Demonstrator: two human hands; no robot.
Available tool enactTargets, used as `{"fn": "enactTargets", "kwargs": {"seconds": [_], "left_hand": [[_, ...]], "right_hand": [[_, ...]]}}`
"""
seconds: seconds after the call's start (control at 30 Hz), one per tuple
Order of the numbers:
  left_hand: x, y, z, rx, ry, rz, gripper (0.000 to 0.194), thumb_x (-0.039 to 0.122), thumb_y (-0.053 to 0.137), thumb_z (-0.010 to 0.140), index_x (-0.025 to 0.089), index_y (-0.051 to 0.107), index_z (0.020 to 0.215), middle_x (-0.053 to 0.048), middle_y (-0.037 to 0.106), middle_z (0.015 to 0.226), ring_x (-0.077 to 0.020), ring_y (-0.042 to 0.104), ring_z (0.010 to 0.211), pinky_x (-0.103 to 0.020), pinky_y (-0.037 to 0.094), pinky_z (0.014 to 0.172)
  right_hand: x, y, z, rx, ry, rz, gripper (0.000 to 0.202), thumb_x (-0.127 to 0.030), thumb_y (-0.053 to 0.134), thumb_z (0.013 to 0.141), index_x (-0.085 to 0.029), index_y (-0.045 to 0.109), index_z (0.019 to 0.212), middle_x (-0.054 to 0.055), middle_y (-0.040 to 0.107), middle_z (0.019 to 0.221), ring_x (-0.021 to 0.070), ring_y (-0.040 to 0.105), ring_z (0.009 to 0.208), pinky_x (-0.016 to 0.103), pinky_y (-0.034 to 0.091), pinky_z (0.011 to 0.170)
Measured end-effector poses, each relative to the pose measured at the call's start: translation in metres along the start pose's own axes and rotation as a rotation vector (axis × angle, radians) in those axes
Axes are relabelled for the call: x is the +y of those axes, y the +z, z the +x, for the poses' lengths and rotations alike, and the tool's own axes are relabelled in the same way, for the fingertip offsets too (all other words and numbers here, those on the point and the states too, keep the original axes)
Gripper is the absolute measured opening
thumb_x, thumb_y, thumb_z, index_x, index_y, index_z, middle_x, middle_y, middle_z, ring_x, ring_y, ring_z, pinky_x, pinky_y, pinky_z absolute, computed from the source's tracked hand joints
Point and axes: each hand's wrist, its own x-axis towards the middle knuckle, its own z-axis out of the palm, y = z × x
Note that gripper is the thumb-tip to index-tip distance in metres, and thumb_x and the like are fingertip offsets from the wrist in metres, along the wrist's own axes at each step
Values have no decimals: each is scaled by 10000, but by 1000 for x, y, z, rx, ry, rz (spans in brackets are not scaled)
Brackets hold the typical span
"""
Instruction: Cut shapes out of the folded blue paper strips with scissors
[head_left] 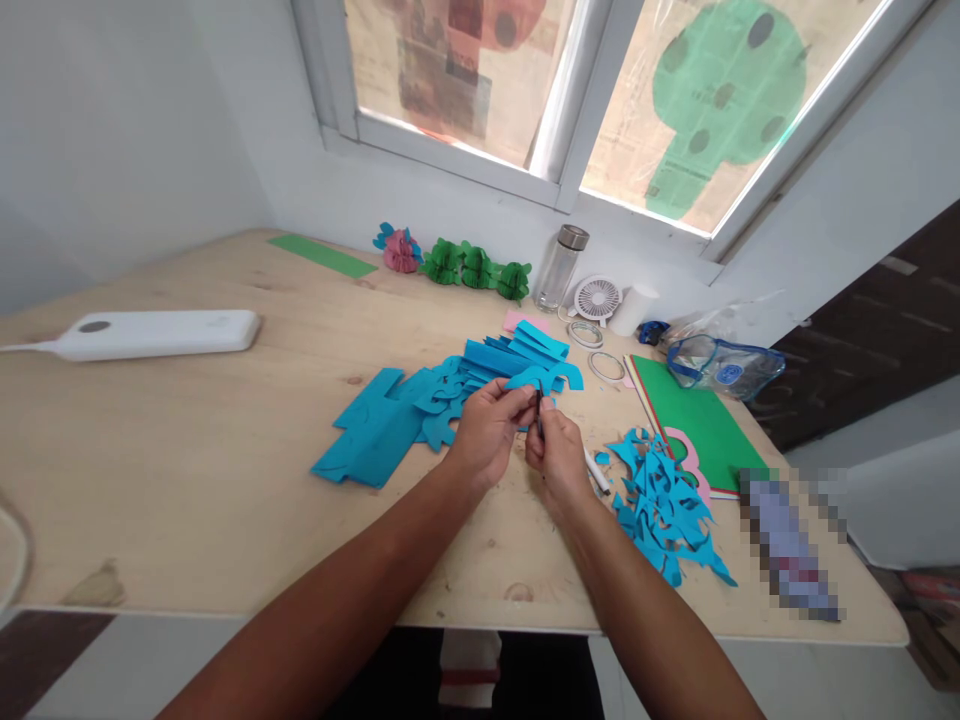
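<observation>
Blue paper piece point(531, 377): a curved cut shape at the centre of the frame, between my hands; thin, so likely to bend or tear if pulled.
Left grip point(487, 430): closed on the paper's left side, thumb and fingers pinching it; a loose pinch could let it twist off line.
Right grip point(556, 450): closed around a slim dark tool point(538, 402), perhaps scissors; its handle is hidden by my fingers.
Main hazard: my left fingertips lie just beside the tool; a slip could nick them or spoil the outline.
Blue stack point(379, 440): left of centre; the same colour as my piece, so a dropped shape could be lost there.
White marker point(598, 473): just beside my right wrist, which could roll it.
Blue scraps point(664, 505): heaped right of centre; a sweep of my right forearm point(652, 600) could scatter them across the table point(247, 480).
</observation>
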Motion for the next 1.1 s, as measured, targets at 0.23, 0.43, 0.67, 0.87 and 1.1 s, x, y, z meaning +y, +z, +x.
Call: {"fn": "enactTargets", "kwargs": {"seconds": [0.23, 0.43, 0.67, 0.87, 1.1], "left_hand": [[2, 0, 0, -17, 21, 9, 234, 190, 758, 577, 167, 528, 614, 30, 547, 565, -93, 528, 536, -227, 419, 556], [6, 4, -2, -10, 39, 66, 266, 223, 741, 576, 174, 480, 590, 45, 498, 516, -78, 465, 475, -220, 377, 504], [10, 6, -1, 38, 69, 179, 255, 190, 712, 555, 167, 458, 569, 48, 489, 502, -66, 420, 458, -218, 353, 484], [11, 5, 0, 19, 60, 225, 262, 207, 718, 553, 168, 459, 559, 46, 489, 493, -72, 430, 458, -229, 374, 499], [13, 6, -2, 25, 64, 216, 253, 189, 721, 557, 164, 470, 562, 42, 519, 507, -72, 444, 449, -227, 366, 487]], "right_hand": [[-2, 1, -1, 18, 9, -1, 483, -645, 597, 698, -201, 435, 603, -122, 282, 355, 34, 166, 326, 208, 89, 352], [-3, 3, -2, 17, 37, 0, 501, -647, 605, 688, -207, 403, 561, -119, 277, 345, 34, 170, 320, 206, 95, 349], [-6, 4, -3, 3, 47, -14, 485, -631, 601, 699, -205, 418, 555, -108, 297, 337, 39, 189, 310, 217, 100, 344], [-6, 2, -2, -14, 58, -11, 473, -635, 608, 691, -197, 459, 596, -113, 290, 346, 40, 180, 315, 220, 94, 347], [-8, 1, -3, -30, 80, 0, 468, -635, 613, 692, -188, 486, 628, -120, 274, 359, 35, 165, 320, 207, 90, 347]]}}
